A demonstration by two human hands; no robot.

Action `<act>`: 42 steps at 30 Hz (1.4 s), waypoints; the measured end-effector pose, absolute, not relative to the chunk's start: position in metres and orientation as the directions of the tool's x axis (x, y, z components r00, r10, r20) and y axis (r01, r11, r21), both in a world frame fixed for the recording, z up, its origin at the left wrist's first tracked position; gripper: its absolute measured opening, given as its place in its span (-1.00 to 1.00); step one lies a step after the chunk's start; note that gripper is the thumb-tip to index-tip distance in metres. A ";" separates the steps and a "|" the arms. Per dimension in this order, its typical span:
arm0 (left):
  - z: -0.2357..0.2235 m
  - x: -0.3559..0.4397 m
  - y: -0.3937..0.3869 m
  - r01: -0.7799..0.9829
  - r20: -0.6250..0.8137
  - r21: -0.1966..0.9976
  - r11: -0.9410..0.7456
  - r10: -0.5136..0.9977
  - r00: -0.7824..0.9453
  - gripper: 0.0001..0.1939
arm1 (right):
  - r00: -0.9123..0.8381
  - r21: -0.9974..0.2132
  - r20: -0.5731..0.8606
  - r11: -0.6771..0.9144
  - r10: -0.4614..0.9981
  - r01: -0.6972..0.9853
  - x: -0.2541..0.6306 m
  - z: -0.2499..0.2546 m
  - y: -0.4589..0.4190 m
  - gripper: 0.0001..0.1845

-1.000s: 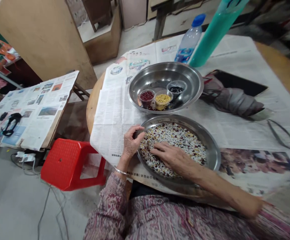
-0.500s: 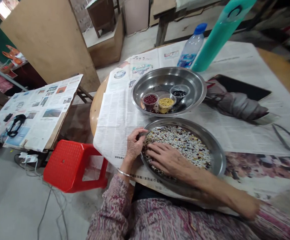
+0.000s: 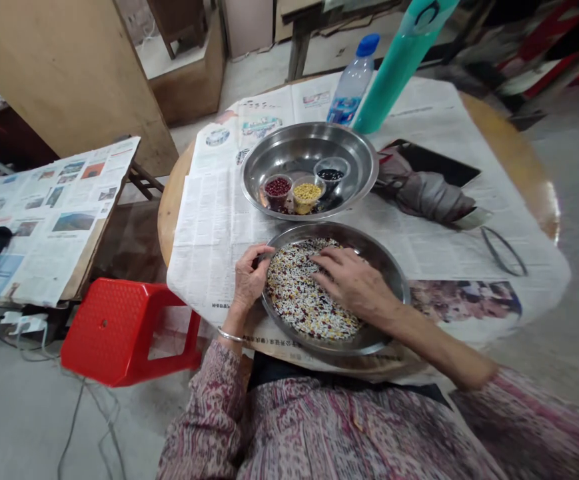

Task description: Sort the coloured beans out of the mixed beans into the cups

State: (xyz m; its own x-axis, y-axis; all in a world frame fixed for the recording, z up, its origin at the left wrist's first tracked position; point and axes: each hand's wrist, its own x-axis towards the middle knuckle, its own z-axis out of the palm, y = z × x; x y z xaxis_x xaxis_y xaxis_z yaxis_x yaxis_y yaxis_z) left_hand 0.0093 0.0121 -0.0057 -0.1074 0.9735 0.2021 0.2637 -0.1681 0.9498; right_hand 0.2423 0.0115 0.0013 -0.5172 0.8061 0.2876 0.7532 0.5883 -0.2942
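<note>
In front of me a steel basin (image 3: 403, 293) holds a spread of rice mixed with dark red, black and yellow beans (image 3: 304, 293). My left hand (image 3: 250, 275) is closed on the basin's left rim, thumb and fingers around the edge. Over the right side of the grains is my right hand (image 3: 356, 280), its fingers apart and slightly bent, with nothing visible in them. Behind stands a second steel basin (image 3: 279, 150). Inside it are three small clear cups: red beans (image 3: 278, 188), yellow beans (image 3: 308, 193) and black beans (image 3: 330, 175).
Newspaper (image 3: 209, 220) covers the round table. A water bottle (image 3: 353, 83) and a teal bottle (image 3: 394, 67) stand at the back. To the right lie a folded grey umbrella (image 3: 426, 193) and a dark flat object (image 3: 436, 162). A red stool (image 3: 114, 330) is at the left.
My right hand has moved from the basin's left side toward its right, uncovering the grains there. My left hand stays on the rim. The view has shifted to the right.
</note>
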 end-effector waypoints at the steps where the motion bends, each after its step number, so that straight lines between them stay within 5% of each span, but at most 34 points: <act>1: -0.006 0.009 0.012 0.265 0.205 0.949 -0.170 0.973 -0.109 -0.81 | -0.559 -0.295 0.286 0.626 0.778 0.722 0.230 0.004 0.006 -0.65; 7: -0.007 0.008 0.014 0.262 0.219 0.948 -0.181 0.968 -0.124 -0.83 | -0.791 -0.219 0.332 0.858 0.514 0.465 0.206 0.005 -0.021 -0.79; 17: -0.004 0.010 0.014 0.253 0.204 0.953 -0.165 0.969 -0.137 -0.85 | -0.461 -0.231 0.318 0.540 0.828 0.809 0.273 -0.001 0.006 -0.73; 27: -0.008 0.007 0.016 0.267 0.225 0.944 -0.193 0.970 -0.093 -0.80 | -0.648 -0.439 0.243 0.678 0.722 0.590 0.212 -0.001 -0.038 -0.74; 31: -0.008 0.007 0.016 0.271 0.225 0.943 -0.191 0.969 -0.099 -0.81 | -0.708 -0.343 0.236 0.738 0.666 0.581 0.209 0.005 -0.006 -0.68; 37: -0.007 0.008 0.017 0.267 0.217 0.946 -0.182 0.970 -0.109 -0.83 | -0.549 -0.143 0.263 0.595 0.793 0.791 0.252 0.010 0.032 -0.72; 42: -0.007 0.009 0.017 0.258 0.213 0.950 -0.177 0.970 -0.120 -0.83 | -0.463 -0.149 0.256 0.508 0.848 0.848 0.279 0.005 -0.007 -0.69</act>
